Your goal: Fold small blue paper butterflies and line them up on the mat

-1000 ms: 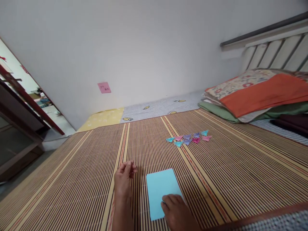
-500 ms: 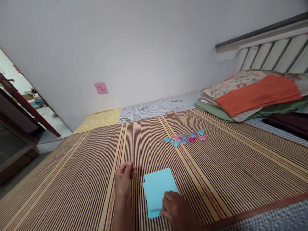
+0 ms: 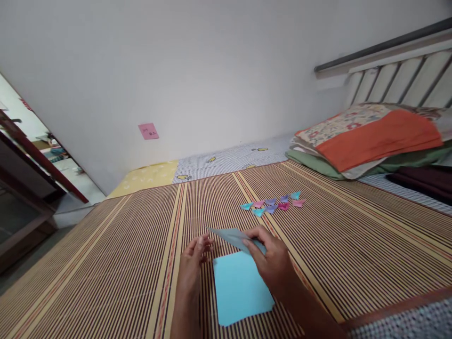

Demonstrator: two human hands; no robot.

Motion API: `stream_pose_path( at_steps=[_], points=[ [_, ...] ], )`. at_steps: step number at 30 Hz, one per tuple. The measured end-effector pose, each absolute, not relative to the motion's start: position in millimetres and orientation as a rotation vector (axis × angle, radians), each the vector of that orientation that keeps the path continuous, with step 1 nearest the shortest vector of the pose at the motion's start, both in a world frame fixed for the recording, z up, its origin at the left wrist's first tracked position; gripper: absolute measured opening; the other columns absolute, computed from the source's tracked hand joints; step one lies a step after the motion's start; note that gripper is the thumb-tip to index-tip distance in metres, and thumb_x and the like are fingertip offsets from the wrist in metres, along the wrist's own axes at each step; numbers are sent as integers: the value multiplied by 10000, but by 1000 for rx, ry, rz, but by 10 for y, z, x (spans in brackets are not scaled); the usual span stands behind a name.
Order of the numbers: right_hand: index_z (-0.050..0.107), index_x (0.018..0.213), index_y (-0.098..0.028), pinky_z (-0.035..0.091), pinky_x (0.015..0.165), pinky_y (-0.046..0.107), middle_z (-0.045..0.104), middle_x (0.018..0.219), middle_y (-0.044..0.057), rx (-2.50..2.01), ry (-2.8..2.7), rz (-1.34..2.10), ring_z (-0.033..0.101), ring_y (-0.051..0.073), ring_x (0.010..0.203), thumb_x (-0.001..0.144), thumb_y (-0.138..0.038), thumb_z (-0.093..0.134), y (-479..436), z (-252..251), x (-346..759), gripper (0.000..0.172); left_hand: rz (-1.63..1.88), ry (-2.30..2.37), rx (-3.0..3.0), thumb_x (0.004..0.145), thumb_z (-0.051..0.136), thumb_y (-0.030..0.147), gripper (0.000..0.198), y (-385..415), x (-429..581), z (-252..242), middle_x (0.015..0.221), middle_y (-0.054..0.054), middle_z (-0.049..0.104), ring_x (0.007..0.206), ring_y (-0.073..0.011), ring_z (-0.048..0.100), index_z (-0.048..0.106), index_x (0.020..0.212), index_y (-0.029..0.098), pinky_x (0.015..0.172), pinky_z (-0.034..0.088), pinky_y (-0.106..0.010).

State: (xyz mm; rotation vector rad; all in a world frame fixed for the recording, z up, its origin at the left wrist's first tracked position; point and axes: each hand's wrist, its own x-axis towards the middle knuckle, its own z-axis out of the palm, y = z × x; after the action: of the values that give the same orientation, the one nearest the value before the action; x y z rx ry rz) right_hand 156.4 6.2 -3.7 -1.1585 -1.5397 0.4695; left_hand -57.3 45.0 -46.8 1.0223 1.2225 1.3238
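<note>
My right hand (image 3: 270, 252) pinches a light blue sheet of paper (image 3: 229, 236) between thumb and fingers. The sheet is tilted above the mat, its far left corner pointing toward my left hand. Below it, flat on the striped mat, lies more light blue paper (image 3: 242, 292) with slightly uneven edges; how many sheets is not clear. To the left of the paper, my left hand (image 3: 195, 254) is loosely curled with fingers apart, and nothing shows in it. Farther off lie several small folded paper pieces (image 3: 270, 202) in blue, pink and purple, in two rows.
The striped mat (image 3: 106, 263) covers the bed. A pile of folded bedding (image 3: 381, 141) and a dark folded cloth (image 3: 423, 183) lie at the right, near a radiator (image 3: 406, 80). On the wall is a pink note (image 3: 148, 131). A doorway opens at far left.
My right hand has lifted a blue sheet off the paper and moved it up and away from me. My left hand has shifted slightly right, its fingers loosening. The paper below has turned a little.
</note>
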Motion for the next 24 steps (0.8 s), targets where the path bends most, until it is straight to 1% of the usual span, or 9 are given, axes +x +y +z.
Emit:
stream_pose_path(
  at_steps=[2,5,7,9,11,13,16,20,24],
  points=[
    [611,878,-208,457,654,246,684,795,9,-1116,-1493,504,646,170,730,927,-247,573,149,91,1451,73,1325,1184,996,814,684,620,558,446,-560,-459,1108,-141,763,954,-233,689,711,1151,176,692,483,-275],
    [600,862,-202,476,667,244,678,796,12,-1027,-1369,689,655,176,760,919,-284,606,288,122,1302,100,1366,1060,891,742,792,553,520,418,-546,-409,1052,-124,778,909,-230,707,725,1088,169,709,510,-283],
    [586,888,-205,487,618,245,697,799,18,-964,-1243,905,665,180,720,912,-319,620,379,27,1234,121,1366,963,829,692,854,476,482,395,-545,-376,1018,-116,788,874,-237,724,735,1035,160,729,534,-302],
    [582,917,-207,510,619,262,713,787,23,-930,-1127,1057,684,194,712,898,-343,634,454,-127,1186,147,1336,966,767,628,901,422,489,384,-555,-366,952,-116,799,836,-259,738,740,997,143,724,557,-327],
    [585,942,-208,535,652,291,739,826,36,-910,-1075,1188,695,198,706,884,-369,647,503,-295,1153,182,1309,1042,720,571,927,406,520,392,-574,-383,860,-117,801,784,-277,745,741,966,123,688,571,-344],
    [605,882,-198,538,647,305,746,800,47,-916,-1095,1234,699,212,693,836,-383,699,532,-440,1140,213,1298,1142,721,557,929,415,536,408,-591,-412,801,-115,796,736,-278,745,738,956,111,647,576,-344],
    [621,781,-186,511,605,291,729,720,42,-961,-1108,1247,691,224,686,773,-393,757,565,-590,1182,248,1312,1276,789,577,913,415,512,422,-591,-434,764,-101,788,672,-257,734,742,948,106,602,569,-330],
    [620,775,-180,446,540,251,700,669,12,-1019,-1079,1236,636,180,602,748,-406,775,624,-686,1327,275,1311,1274,850,619,877,404,471,410,-541,-429,720,-72,769,596,-220,698,757,969,112,569,546,-315],
    [599,754,-183,388,498,229,666,618,-19,-1022,-1057,1251,568,139,522,713,-447,807,668,-705,1455,339,1369,1252,877,615,878,433,381,423,-525,-477,621,-29,702,513,-155,608,729,775,122,512,477,-257]
  ],
)
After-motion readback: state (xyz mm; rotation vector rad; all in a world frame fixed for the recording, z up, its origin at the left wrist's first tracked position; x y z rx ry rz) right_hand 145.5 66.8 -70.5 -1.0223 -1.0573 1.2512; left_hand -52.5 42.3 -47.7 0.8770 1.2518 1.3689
